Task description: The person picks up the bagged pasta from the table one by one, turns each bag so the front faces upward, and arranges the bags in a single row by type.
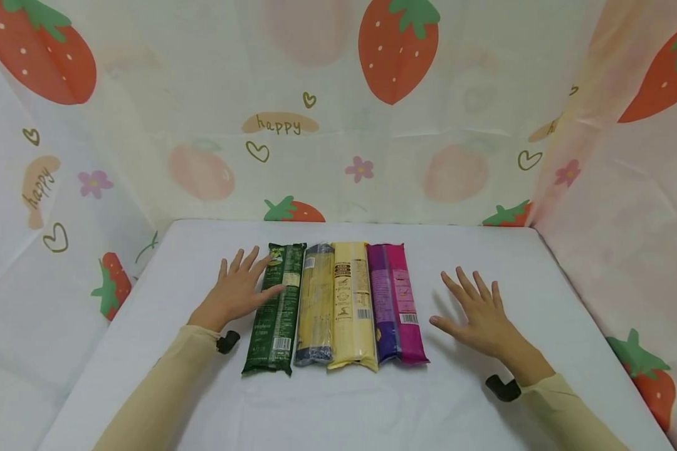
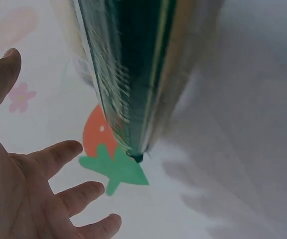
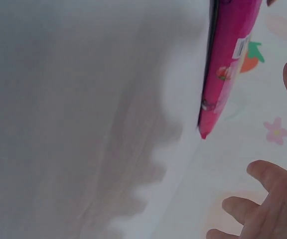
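Four long packets lie side by side on the white table: a green packet, a clear-and-blue packet, a yellow packet and a purple-and-magenta packet. My left hand lies flat with its fingers spread, and the thumb and forefinger touch the green packet's left edge. My right hand is spread open just right of the magenta packet, apart from it. The left wrist view shows the green packet close beside the left hand. In the right wrist view the magenta packet is clear of the right hand.
Cloth walls printed with strawberries close in the table at the back, left and right. Black wrist mounts sit by each sleeve. Bare table surface lies in front of the packets and to both sides.
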`<act>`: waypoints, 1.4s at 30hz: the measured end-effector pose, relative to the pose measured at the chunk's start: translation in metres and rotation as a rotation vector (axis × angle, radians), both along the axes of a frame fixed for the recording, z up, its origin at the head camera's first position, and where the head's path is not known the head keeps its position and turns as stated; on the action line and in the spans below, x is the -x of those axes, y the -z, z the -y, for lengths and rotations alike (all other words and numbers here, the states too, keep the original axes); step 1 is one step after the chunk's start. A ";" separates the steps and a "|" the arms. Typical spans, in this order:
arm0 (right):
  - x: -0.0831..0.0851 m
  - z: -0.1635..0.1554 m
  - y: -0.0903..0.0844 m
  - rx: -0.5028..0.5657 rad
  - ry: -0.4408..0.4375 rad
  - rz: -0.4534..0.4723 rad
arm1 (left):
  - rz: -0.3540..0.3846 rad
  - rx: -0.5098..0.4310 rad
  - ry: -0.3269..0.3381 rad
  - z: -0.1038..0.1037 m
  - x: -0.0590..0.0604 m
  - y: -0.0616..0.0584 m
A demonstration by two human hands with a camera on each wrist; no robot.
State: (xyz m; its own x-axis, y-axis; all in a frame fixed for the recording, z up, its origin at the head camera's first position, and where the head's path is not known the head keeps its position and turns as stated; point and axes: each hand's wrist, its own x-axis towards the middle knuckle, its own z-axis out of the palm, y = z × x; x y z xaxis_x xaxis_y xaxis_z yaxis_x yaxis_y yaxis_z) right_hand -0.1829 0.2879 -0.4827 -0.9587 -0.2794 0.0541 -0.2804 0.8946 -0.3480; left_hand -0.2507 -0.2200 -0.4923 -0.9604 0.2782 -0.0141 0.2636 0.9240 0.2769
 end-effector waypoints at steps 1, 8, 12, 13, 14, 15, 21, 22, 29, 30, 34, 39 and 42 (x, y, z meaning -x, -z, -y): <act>-0.001 0.001 0.001 0.000 -0.003 -0.002 | -0.001 -0.005 0.007 -0.002 0.001 0.000; -0.006 0.010 0.003 0.006 -0.033 -0.021 | -0.002 -0.017 0.033 -0.018 0.006 -0.004; -0.007 0.014 0.005 0.003 -0.046 -0.030 | -0.002 -0.005 0.047 -0.028 0.008 -0.005; -0.008 0.015 0.005 0.003 -0.048 -0.029 | -0.004 -0.004 0.053 -0.031 0.008 -0.006; -0.008 0.016 0.005 0.004 -0.051 -0.030 | -0.003 0.000 0.058 -0.034 0.009 -0.006; -0.009 0.017 0.005 0.003 -0.053 -0.030 | -0.003 0.001 0.064 -0.037 0.011 -0.007; -0.012 0.022 0.008 0.010 -0.068 -0.024 | -0.020 0.000 0.113 -0.057 0.019 -0.018; -0.012 0.023 0.008 0.011 -0.072 -0.024 | -0.028 0.004 0.122 -0.060 0.021 -0.019; -0.013 0.032 0.011 0.015 -0.094 -0.014 | -0.022 0.022 0.179 -0.084 0.027 -0.022; -0.013 0.033 0.012 0.015 -0.095 -0.010 | -0.017 0.021 0.184 -0.087 0.028 -0.021; -0.015 0.038 0.013 0.008 -0.102 -0.012 | -0.001 0.012 0.200 -0.097 0.032 -0.020; -0.018 0.044 0.015 0.019 -0.120 -0.006 | 0.018 0.023 0.220 -0.109 0.038 -0.018; -0.020 0.048 0.016 0.026 -0.132 -0.003 | 0.019 0.031 0.233 -0.117 0.043 -0.016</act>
State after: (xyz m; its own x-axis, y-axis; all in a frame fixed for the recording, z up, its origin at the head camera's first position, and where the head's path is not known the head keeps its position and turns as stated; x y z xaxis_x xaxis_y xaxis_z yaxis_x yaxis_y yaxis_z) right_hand -0.1626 0.2403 -0.4991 -0.9135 -0.4015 0.0656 -0.3960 0.8405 -0.3698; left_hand -0.2935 -0.1035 -0.4763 -0.8695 0.4920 -0.0436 0.4662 0.8467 0.2565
